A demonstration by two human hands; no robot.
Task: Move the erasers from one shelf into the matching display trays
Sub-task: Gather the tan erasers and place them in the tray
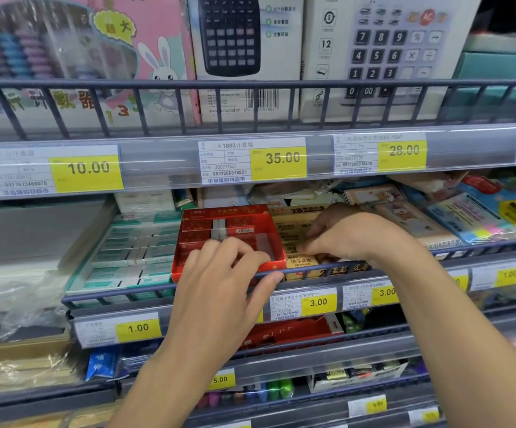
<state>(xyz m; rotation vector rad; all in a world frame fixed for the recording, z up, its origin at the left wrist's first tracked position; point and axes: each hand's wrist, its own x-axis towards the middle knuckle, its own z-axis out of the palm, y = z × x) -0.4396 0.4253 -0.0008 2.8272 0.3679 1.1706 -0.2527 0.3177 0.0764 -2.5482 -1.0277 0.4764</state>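
Observation:
Three display trays stand side by side on the middle shelf: a green-and-white tray [76, 274] full of erasers, a red tray [228, 213] with several red-wrapped erasers [202, 227] at its back, and a yellow tray [300, 211] of yellow erasers [301, 262]. My left hand [219, 273] lies over the front of the red tray, fingers curled at its front wall, thumb on the wire rail [315, 270]. Whether it holds an eraser is hidden. My right hand [349, 236] reaches into the yellow tray, fingertips bent down onto the yellow erasers.
Calculator boxes [244, 57] and a pink abacus box [74, 50] fill the shelf above. Notebooks and sticky notes [454, 217] lie right of the yellow tray. A red box [287, 333] sits on the shelf below. Yellow price tags [283, 159] line the shelf edges.

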